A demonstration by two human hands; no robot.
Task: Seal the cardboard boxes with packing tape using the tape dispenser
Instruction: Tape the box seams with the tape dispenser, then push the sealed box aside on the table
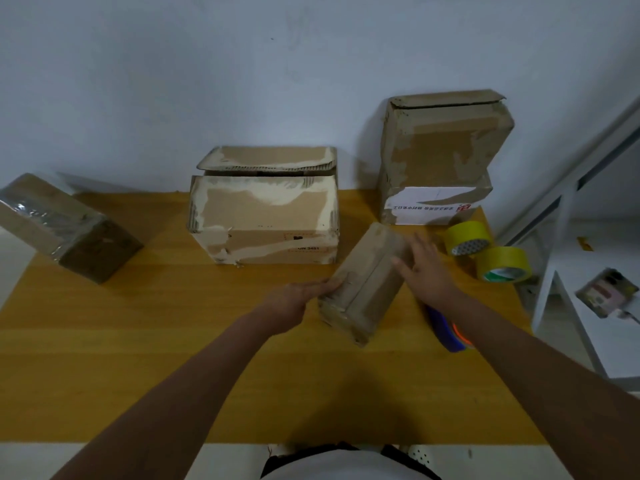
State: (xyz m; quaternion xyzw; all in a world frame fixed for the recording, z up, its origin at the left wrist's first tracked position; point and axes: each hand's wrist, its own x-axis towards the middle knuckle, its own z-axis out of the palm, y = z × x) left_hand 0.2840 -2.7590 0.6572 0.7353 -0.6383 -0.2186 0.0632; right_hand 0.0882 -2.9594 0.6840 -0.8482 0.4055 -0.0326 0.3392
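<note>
1. The left hand (294, 299) grips the near left corner of a small oblong cardboard box (367, 285) at frame centre; whether its fingers curl underneath is hidden.
2. The right hand (424, 268) lies flat, fingers straight, on the box's far right side.
3. A blue tape dispenser (446, 329) peeks out under the right forearm.
4. Two glossy yellow tape rolls (485, 252) sit right of the box on the yellow wooden table (138, 358).
5. Larger worn, tape-scarred boxes (263, 216) stand behind.

yellow wooden table (138, 375) under your work; pale wall (207, 81) behind it; white metal frame (554, 271) to your right; small packet (606, 292) beside frame.
</note>
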